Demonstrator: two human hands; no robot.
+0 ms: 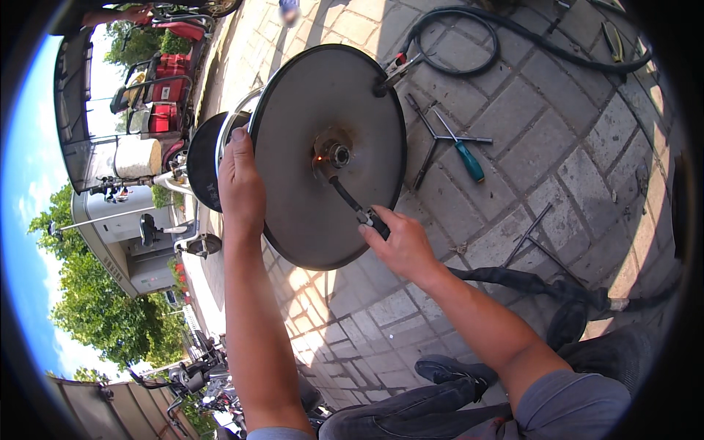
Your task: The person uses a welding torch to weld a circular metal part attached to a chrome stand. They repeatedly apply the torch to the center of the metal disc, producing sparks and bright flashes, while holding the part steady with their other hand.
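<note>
A large dark grey metal disc [308, 95] with a black rim stands tilted in front of me. At its centre is a round threaded hub [339, 154], and a small orange glow shows just left of it. My left hand [242, 180] grips the disc's left rim. In my right hand [400, 242] is a welding torch [346, 196], its dark neck pointing at the metal by the hub. A ground clamp [396, 75] bites the disc's upper right rim. Behind the disc's left side a smaller black round part [204, 158] shows in part.
On the paving lie a three-way wrench [433, 141], a green-handled screwdriver [468, 160], a T-handle wrench [529, 235] and pliers [613, 42]. A black cable [493, 59] loops at the upper right; a thick hose [506, 277] runs behind my right forearm. Parked vehicles stand left.
</note>
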